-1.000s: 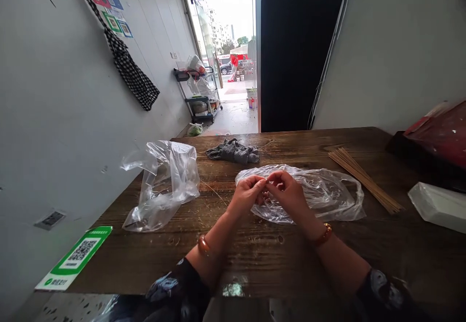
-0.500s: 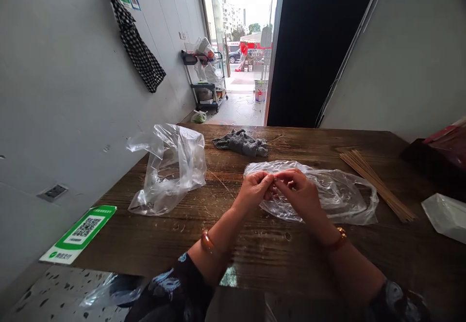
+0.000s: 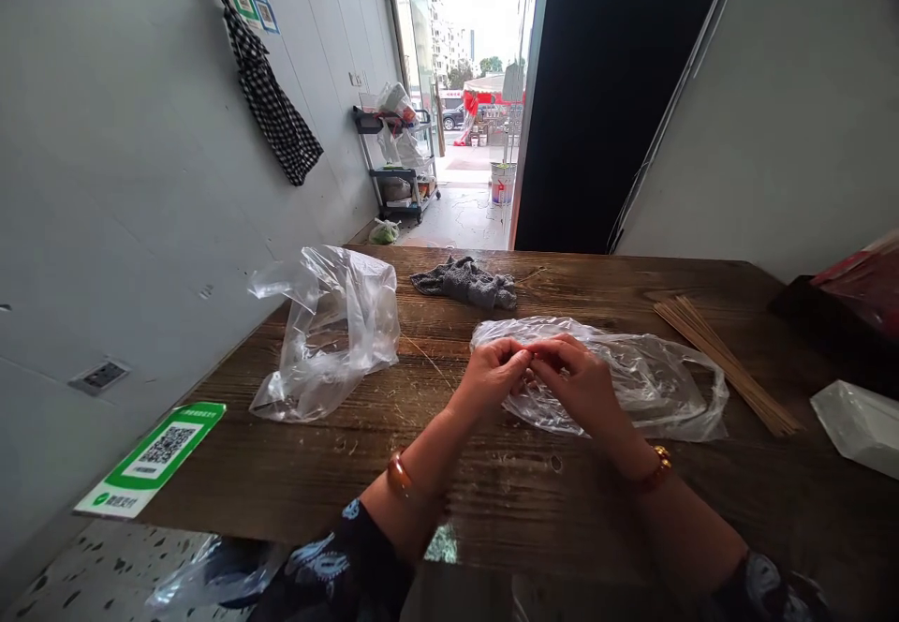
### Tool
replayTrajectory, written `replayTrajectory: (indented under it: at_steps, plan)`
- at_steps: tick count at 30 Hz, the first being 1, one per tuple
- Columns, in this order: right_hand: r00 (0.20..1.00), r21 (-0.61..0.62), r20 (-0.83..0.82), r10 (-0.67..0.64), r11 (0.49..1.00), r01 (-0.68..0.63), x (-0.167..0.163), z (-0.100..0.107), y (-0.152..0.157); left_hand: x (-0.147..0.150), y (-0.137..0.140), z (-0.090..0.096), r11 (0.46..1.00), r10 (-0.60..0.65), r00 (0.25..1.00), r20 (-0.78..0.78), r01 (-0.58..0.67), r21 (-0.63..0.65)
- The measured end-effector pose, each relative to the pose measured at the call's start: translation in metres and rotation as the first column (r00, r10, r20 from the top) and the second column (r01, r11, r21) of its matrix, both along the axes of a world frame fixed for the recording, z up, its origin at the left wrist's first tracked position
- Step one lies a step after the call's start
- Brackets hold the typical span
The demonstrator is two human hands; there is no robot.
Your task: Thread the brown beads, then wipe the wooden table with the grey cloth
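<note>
My left hand (image 3: 492,374) and my right hand (image 3: 574,374) meet fingertip to fingertip above the dark wooden table. Thumb and fingers of each are pinched together; whatever small thing lies between them is hidden. Beneath and behind both hands spreads a clear plastic bag (image 3: 650,377), lying crumpled on the table. Whether the fingers touch this bag I cannot tell. Another clear plastic bag (image 3: 372,318) stands partly puffed up to the left. A bundle of thin wooden sticks (image 3: 727,364) lies to the right of the hands.
A crumpled grey cloth (image 3: 464,283) lies at the table's far side. A green and white QR code card (image 3: 154,458) sits at the left edge. To the right are a white tray (image 3: 861,425) and a dark box with red wrapping (image 3: 863,285). Beyond stands a cart (image 3: 397,168).
The view has tilted slightly, so everything sits a little lower. My hands stay together over the bag, with the fingertips shifted only slightly.
</note>
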State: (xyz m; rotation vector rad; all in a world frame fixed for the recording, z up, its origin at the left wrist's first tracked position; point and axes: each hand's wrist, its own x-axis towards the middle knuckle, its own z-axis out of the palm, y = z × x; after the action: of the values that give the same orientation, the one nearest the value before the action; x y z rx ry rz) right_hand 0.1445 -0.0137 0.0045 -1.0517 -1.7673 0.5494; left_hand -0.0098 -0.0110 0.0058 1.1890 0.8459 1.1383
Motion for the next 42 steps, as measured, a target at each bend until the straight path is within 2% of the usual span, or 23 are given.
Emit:
replayTrajectory:
  at_steps: [4, 9, 11, 16, 24, 29, 31, 33, 36, 38, 42]
  plan:
    - [1.000, -0.047, -0.011, 0.003, 0.999, -0.003, 0.002, -0.002, 0.002, -0.002, 0.001, 0.000, 0.998, -0.059, 0.998, -0.009, 0.059, -0.013]
    - [0.985, -0.243, -0.158, 0.074, 0.963, -0.111, 0.004, -0.014, 0.007, -0.004, 0.005, -0.003, 0.992, -0.111, 0.993, 0.049, 0.114, -0.062]
    - [0.980, -0.274, -0.178, 0.084, 0.953, -0.131, 0.004, -0.017, 0.007, -0.004, 0.006, -0.005, 0.992, -0.095, 0.994, 0.047, 0.099, -0.075]
    - [0.993, -0.222, -0.106, 0.059, 0.972, -0.082, 0.002, -0.016, 0.005, -0.001, 0.007, -0.008, 0.996, -0.027, 1.000, -0.013, 0.026, -0.081]
    - [0.996, -0.013, 0.057, 0.063, 0.998, -0.062, 0.001, -0.019, 0.006, 0.001, 0.006, -0.011, 0.994, 0.028, 0.997, -0.073, -0.035, -0.104]
    - [0.997, -0.017, 0.063, 0.046, 0.999, -0.045, 0.000, -0.017, 0.003, 0.005, 0.007, -0.018, 0.993, 0.077, 0.994, -0.077, -0.083, -0.084]
    - [0.999, -0.072, 0.008, 0.041, 0.997, -0.040, 0.000, -0.017, 0.004, 0.006, 0.007, -0.019, 0.992, 0.088, 0.995, -0.054, -0.092, -0.086]
    - [0.991, -0.190, -0.123, 0.042, 0.980, -0.065, 0.000, -0.017, 0.005, 0.007, 0.006, -0.019, 0.992, 0.074, 0.997, -0.004, -0.074, -0.099]
    - [0.923, -0.357, -0.382, 0.050, 0.913, -0.198, 0.000, -0.016, 0.007, 0.006, 0.006, -0.015, 0.990, 0.033, 0.994, 0.107, -0.018, -0.141]
    - [0.874, -0.389, -0.483, 0.051, 0.882, -0.267, 0.000, -0.015, 0.007, 0.005, 0.005, -0.012, 0.986, 0.016, 0.986, 0.168, 0.012, -0.166]
    - [0.848, -0.396, -0.527, 0.060, 0.865, -0.308, -0.001, -0.012, 0.005, 0.004, 0.005, -0.010, 0.989, -0.010, 0.981, 0.193, 0.038, -0.143]
